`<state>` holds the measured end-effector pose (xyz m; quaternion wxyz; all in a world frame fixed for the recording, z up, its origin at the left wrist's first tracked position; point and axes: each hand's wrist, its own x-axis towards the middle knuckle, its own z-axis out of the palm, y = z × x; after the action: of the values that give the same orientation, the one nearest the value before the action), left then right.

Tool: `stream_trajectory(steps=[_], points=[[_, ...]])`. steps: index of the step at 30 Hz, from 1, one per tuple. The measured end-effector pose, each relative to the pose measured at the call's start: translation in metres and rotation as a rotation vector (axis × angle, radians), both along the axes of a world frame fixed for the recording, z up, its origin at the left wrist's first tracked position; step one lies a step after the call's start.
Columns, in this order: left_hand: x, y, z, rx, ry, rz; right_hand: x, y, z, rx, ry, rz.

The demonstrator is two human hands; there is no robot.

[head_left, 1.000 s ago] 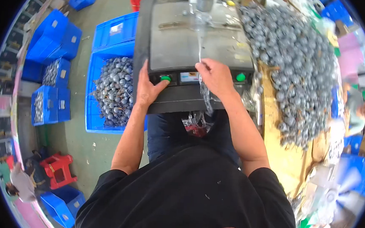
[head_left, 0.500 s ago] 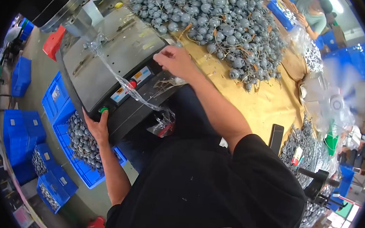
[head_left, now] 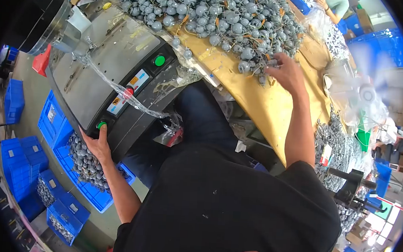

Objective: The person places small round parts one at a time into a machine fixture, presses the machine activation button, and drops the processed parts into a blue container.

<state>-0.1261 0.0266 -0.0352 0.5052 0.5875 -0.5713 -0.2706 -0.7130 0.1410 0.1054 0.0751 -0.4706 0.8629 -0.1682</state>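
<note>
My left hand [head_left: 98,146] is at the near left corner of the machine [head_left: 91,73], thumb stretched onto a green button [head_left: 102,125]. Its other fingers lie along the machine's edge, partly hidden. Over the yellow-covered table, my right hand [head_left: 288,75] is at the near edge of a heap of grey round pieces with thin wires [head_left: 233,19]. Thumb and fingers are apart, close to a few pieces; no firm hold shows. A second green button [head_left: 160,60] and a red button [head_left: 129,91] sit on the machine's front, with a twisted clear plastic strip [head_left: 140,105] across it.
Below the machine, a blue crate [head_left: 97,202] contains similar grey pieces. More blue crates [head_left: 21,166] stand at left. A spinning fan [head_left: 367,93], a black clamp-like fixture [head_left: 352,188] and another grey pile [head_left: 332,134] are at right. Another person [head_left: 338,6] works behind.
My right hand has left the machine's right end and moved right to the heap, uncovering the second green button. My left thumb stays at its button. The view has shifted; the phone is no longer visible.
</note>
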Motion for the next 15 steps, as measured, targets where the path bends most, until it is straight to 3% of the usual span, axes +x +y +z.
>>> stream_trajectory(steps=[4, 7, 10, 14, 15], points=[[0.003, -0.001, -0.004, -0.027, -0.053, 0.016, -0.007, -0.005, -0.017, -0.051, 0.041, 0.001], [0.008, -0.002, -0.008, -0.019, -0.096, 0.033, -0.042, -0.008, -0.021, -0.101, -0.397, -0.036], [0.005, -0.001, 0.006, 0.091, -0.028, 0.013, -0.047, -0.012, 0.015, -0.335, -0.864, 0.004], [0.016, -0.016, 0.011, 0.075, -0.086, 0.030, -0.053, -0.033, 0.020, -0.470, -1.154, 0.023], [0.019, -0.023, 0.013, 0.022, -0.131, 0.048, -0.061, -0.040, 0.021, -0.458, -1.212, -0.074]])
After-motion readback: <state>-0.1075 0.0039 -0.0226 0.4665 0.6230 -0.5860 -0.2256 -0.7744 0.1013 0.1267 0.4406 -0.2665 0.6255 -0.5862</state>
